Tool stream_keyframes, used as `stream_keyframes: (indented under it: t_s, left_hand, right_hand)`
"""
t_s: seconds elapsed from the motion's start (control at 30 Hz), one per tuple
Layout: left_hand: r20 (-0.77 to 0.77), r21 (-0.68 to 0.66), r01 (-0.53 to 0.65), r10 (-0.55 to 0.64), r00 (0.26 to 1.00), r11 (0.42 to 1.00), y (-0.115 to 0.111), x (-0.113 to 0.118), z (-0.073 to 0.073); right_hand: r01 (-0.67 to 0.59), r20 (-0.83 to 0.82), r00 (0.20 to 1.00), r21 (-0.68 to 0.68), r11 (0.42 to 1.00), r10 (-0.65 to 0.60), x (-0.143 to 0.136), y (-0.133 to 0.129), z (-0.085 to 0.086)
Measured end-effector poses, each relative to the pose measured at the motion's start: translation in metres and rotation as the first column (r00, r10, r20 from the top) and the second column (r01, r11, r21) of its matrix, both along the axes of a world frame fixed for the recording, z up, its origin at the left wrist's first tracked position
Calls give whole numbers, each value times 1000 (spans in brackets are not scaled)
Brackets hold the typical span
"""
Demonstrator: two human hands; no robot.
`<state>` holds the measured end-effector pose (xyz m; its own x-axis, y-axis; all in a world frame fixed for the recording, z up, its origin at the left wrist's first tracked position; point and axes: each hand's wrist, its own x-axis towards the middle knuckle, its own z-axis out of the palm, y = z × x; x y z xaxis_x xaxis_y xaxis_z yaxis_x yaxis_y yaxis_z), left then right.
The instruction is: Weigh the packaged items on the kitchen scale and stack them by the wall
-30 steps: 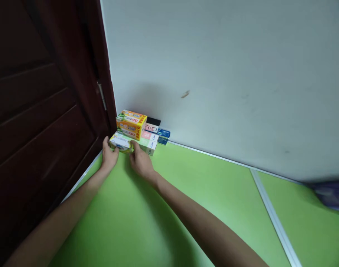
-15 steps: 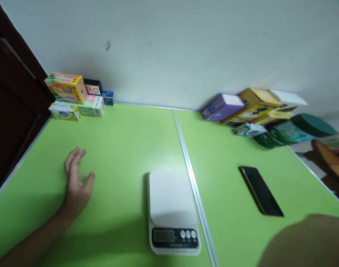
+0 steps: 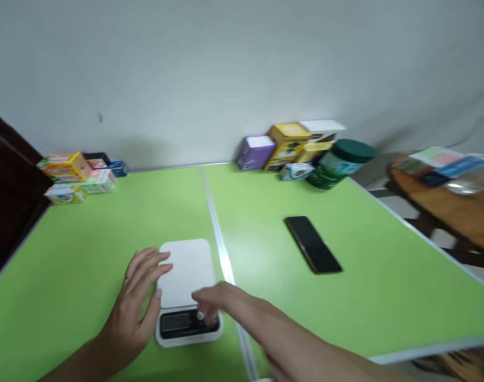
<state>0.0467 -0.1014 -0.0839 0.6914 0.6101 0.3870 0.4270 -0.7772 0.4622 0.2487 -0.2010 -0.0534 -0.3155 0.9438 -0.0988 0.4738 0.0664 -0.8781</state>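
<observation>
A white kitchen scale (image 3: 186, 273) with a dark display and button panel lies on the green table near the front. My left hand (image 3: 136, 305) is at the scale's left edge, fingers apart, with nothing in it. Over the right part of the button panel is my right hand (image 3: 220, 300), its fingers pointing down at the buttons. Motion blur and the hand itself hide how its fingers are set and whether they touch the panel.
A black phone (image 3: 313, 245) lies right of the metal strip (image 3: 218, 223). Small boxes (image 3: 69, 167) stand at the back left. A purple box (image 3: 256, 153), yellow boxes (image 3: 287, 148) and a green tub (image 3: 341, 163) stand at the back. A wooden surface (image 3: 448, 204) is beyond the right edge.
The view has swung right. My left hand has come over to the scale's left side. My right hand has come into view and reached the button panel.
</observation>
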Motion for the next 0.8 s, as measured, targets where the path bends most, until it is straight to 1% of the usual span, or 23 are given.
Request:
stream_keyframes:
  t_s: [0.03,0.07,0.1,0.13,0.2,0.27,0.3,0.33,0.4,0.43,0.5,0.53,0.57,0.63,0.7,0.73,0.8]
  left_hand:
    - [-76,-3,106,-106,991,994,-3,13,1]
    - [-157,-25,199,-201,967,980,-6,26,3]
    - [-235,-64,268,-275,932,961,-8,41,5]
    - [-302,-113,307,-327,896,945,-8,57,7]
    - [-390,-205,308,-366,845,929,-6,93,13]
    - [-419,-269,285,-378,825,920,2,134,18]
    - [-412,-290,290,-393,822,912,8,157,19]
    - [-393,-301,304,-408,824,904,15,181,19]
    - [-342,-297,338,-430,836,893,31,234,15]
    - [-318,-283,348,-430,845,894,39,263,11]
    - [-275,-243,337,-398,875,910,53,321,2]
    - [-255,-219,318,-369,894,922,59,350,-3]
    - [-236,-190,293,-333,913,937,64,378,-8]
    - [-208,-119,235,-256,944,965,74,428,-17]
    - [-201,-65,180,-189,961,982,82,468,-25]
    - [-203,-50,155,-162,966,987,86,484,-29]
    - [-218,-44,113,-120,969,993,92,509,-37]
  right_hand:
    - [-7,86,996,54,999,2,14,-6,1]
    - [-24,175,985,111,994,4,27,-12,0]
    - [-41,246,969,158,987,0,39,-16,-2]
    - [-46,283,959,187,981,-9,51,-18,-4]
    - [13,247,967,178,984,-57,79,-18,-11]
    - [162,175,967,136,977,-185,116,-12,-22]
    - [257,160,948,121,959,-274,138,-8,-28]
    - [358,155,915,115,927,-373,162,-4,-36]
    - [548,141,814,133,826,-563,211,5,-52]
    - [615,124,765,153,774,-632,234,9,-60]
    - [691,91,693,199,694,-716,273,17,-75]
    - [708,84,671,219,671,-736,289,21,-81]
    - [715,86,660,232,660,-746,303,25,-86]
    - [713,96,660,235,661,-745,323,32,-93]
    - [705,93,671,227,672,-736,337,38,-98]
    - [697,92,680,225,681,-727,342,41,-99]
    - [679,91,700,223,700,-708,350,43,-102]
